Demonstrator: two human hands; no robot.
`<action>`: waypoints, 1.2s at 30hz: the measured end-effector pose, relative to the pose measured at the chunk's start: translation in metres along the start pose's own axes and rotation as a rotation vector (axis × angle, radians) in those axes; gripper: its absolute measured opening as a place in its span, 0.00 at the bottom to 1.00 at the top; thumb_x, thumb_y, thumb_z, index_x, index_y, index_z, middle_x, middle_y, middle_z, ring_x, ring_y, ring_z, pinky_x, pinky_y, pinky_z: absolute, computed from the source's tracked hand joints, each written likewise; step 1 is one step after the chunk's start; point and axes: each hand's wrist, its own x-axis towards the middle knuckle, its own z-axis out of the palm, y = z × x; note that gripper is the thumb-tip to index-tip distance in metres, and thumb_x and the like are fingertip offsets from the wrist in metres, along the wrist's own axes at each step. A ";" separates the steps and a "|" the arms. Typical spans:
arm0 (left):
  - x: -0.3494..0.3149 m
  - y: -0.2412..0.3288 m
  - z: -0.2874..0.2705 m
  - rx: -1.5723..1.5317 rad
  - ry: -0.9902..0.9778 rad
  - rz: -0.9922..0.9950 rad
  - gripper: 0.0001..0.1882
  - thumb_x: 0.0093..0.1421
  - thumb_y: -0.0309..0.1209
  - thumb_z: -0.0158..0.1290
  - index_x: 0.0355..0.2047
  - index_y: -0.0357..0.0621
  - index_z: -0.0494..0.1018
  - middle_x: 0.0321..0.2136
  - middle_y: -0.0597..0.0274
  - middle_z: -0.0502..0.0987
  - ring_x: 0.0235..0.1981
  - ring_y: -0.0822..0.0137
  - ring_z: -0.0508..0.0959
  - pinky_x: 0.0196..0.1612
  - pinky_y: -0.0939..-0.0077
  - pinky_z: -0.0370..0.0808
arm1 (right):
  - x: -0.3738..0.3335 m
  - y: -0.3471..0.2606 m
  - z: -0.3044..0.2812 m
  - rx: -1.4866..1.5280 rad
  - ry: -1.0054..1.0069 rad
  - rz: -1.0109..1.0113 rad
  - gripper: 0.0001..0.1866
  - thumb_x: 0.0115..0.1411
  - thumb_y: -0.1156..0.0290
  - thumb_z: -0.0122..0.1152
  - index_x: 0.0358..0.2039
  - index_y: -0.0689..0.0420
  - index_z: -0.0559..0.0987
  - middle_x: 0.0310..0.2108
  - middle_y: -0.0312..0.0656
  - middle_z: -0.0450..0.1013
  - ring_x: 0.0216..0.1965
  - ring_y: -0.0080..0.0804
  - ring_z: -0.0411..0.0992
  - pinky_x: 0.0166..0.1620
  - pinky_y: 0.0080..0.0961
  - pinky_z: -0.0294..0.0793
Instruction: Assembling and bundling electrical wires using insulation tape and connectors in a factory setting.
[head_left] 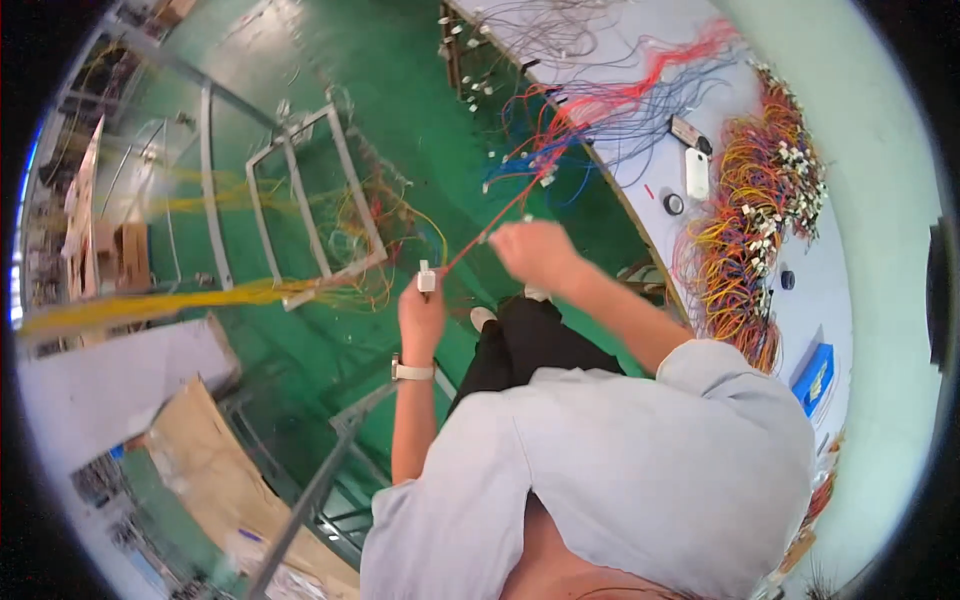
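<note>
My left hand (422, 318), with a pale watch band on the wrist, is closed around a white plastic connector (427, 281) that sticks up from the fingers. Thin red wires (512, 208) stretch from this hand up and to the right toward the table edge. Beside them, my right hand (537, 254) is closed, its fingertips pinching at the red wires. A tiny pale piece shows at those fingertips, too small to name. Where the red wires reach the table edge, they join a bundle of red and blue wires (570, 135) tipped with white connectors.
On the white table (640, 190) at right lie a heap of multicoloured wires (735, 230), a white phone-like object (697, 174), a black tape roll (673, 204) and a blue box (814, 379). Metal frames (300, 190) and a yellow wire bundle (180, 300) stand at left.
</note>
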 end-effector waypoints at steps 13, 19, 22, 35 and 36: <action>-0.124 0.055 -0.158 -0.433 0.977 0.192 0.06 0.65 0.32 0.49 0.33 0.44 0.68 0.25 0.68 0.70 0.26 0.75 0.68 0.29 0.79 0.67 | 0.043 -0.081 -0.104 0.703 0.010 -0.481 0.03 0.53 0.73 0.66 0.27 0.57 0.81 0.24 0.35 0.68 0.20 0.25 0.66 0.24 0.21 0.66; -0.080 0.209 -0.077 -0.775 0.643 0.346 0.12 0.69 0.38 0.41 0.36 0.42 0.65 0.18 0.67 0.67 0.13 0.80 0.60 0.15 0.86 0.53 | 0.022 -0.132 -0.160 1.047 0.054 -0.794 0.05 0.50 0.79 0.67 0.28 0.58 0.79 0.23 0.35 0.66 0.21 0.22 0.63 0.24 0.17 0.64; -0.078 0.251 -0.065 -0.802 0.607 0.351 0.13 0.69 0.39 0.41 0.36 0.42 0.65 0.18 0.68 0.66 0.14 0.81 0.59 0.15 0.86 0.52 | 0.020 -0.128 -0.181 0.861 0.185 -0.847 0.06 0.49 0.80 0.66 0.27 0.58 0.78 0.23 0.35 0.66 0.21 0.22 0.64 0.22 0.17 0.64; -0.060 0.274 -0.052 -0.628 0.339 0.320 0.13 0.69 0.39 0.43 0.37 0.39 0.65 0.21 0.70 0.66 0.18 0.84 0.62 0.17 0.87 0.56 | 0.025 -0.092 -0.195 0.749 0.282 -1.033 0.05 0.49 0.77 0.66 0.27 0.58 0.79 0.22 0.37 0.66 0.17 0.28 0.66 0.17 0.22 0.63; -0.057 0.275 -0.051 -0.629 0.354 0.325 0.13 0.69 0.39 0.43 0.37 0.39 0.65 0.21 0.70 0.66 0.18 0.84 0.62 0.17 0.87 0.56 | 0.026 -0.088 -0.195 0.797 0.175 -0.947 0.04 0.50 0.76 0.65 0.26 0.57 0.77 0.23 0.37 0.66 0.18 0.28 0.66 0.18 0.24 0.65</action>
